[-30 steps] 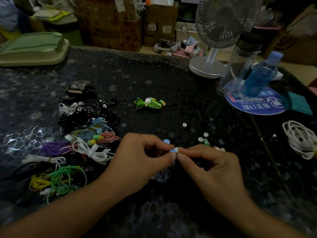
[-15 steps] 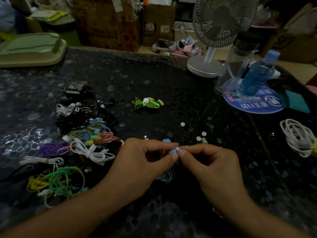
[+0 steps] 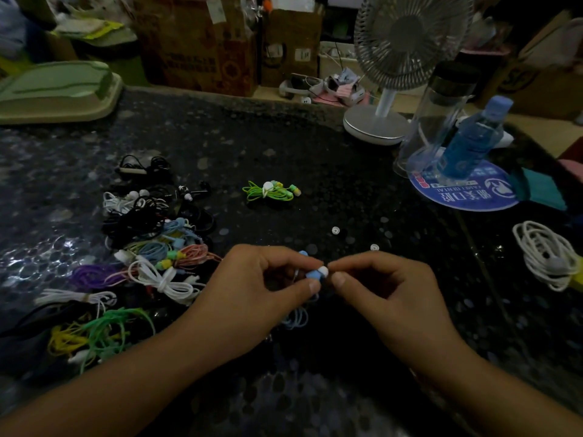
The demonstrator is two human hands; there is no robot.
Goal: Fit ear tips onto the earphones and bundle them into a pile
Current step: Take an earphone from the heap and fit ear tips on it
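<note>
Just above the dark table, you are pinching a light blue earbud in your left hand, while your right hand is pinching its white ear tip. Farther left, bundled earphones are lying piled; beyond, a green bundle is resting apart.
</note>
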